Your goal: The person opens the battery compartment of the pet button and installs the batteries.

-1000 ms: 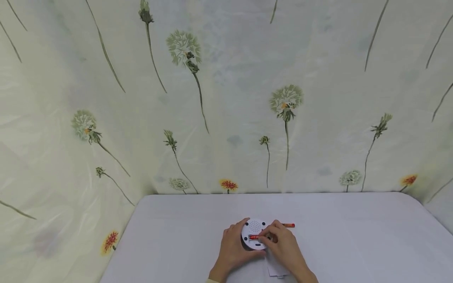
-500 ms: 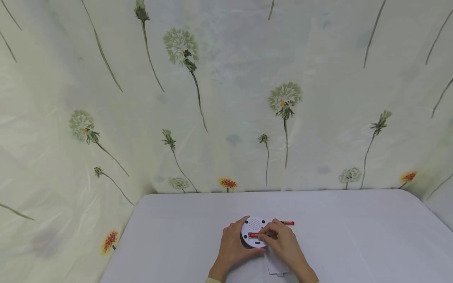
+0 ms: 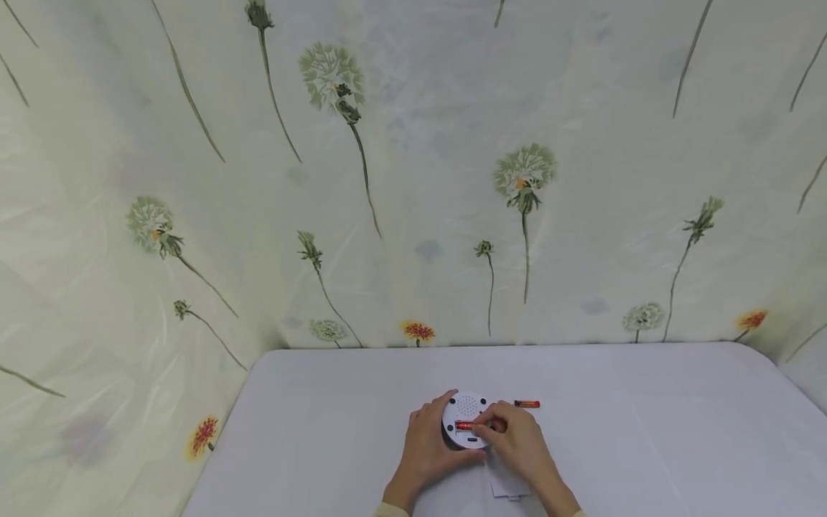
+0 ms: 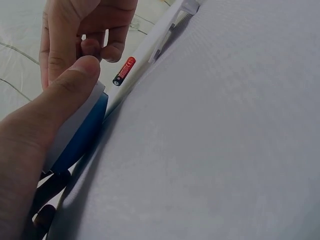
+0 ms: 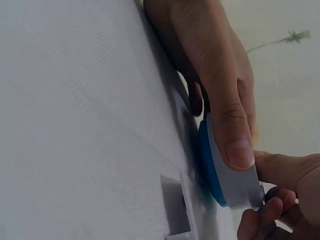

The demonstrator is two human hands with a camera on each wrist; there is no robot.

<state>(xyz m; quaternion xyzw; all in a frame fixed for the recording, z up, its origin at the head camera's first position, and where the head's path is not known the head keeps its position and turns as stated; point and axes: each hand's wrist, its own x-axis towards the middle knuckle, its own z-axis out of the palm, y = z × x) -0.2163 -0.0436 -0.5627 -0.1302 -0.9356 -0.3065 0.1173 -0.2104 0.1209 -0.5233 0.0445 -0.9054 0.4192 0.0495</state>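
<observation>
My left hand (image 3: 426,449) holds a round white device (image 3: 468,406) from its left side, thumb along the near edge. Speaker holes, dark feet and a battery slot show on its upturned face. A blue band (image 4: 82,137) runs round its side in the left wrist view. In the slot lies a red battery (image 3: 464,426). My right hand (image 3: 520,441) pinches that battery's right end between thumb and forefinger, which hide the end. A second red-and-black battery (image 3: 527,404) lies on the table beyond my right hand.
A flat white piece with a small tab (image 3: 509,489) lies partly under my right forearm. The table (image 3: 310,431) has a white cover, and its far edge meets a curtain (image 3: 413,179) printed with dandelions.
The head view has shifted slightly. Both hands keep their places at the device, and the battery in the slot shows little visible movement.
</observation>
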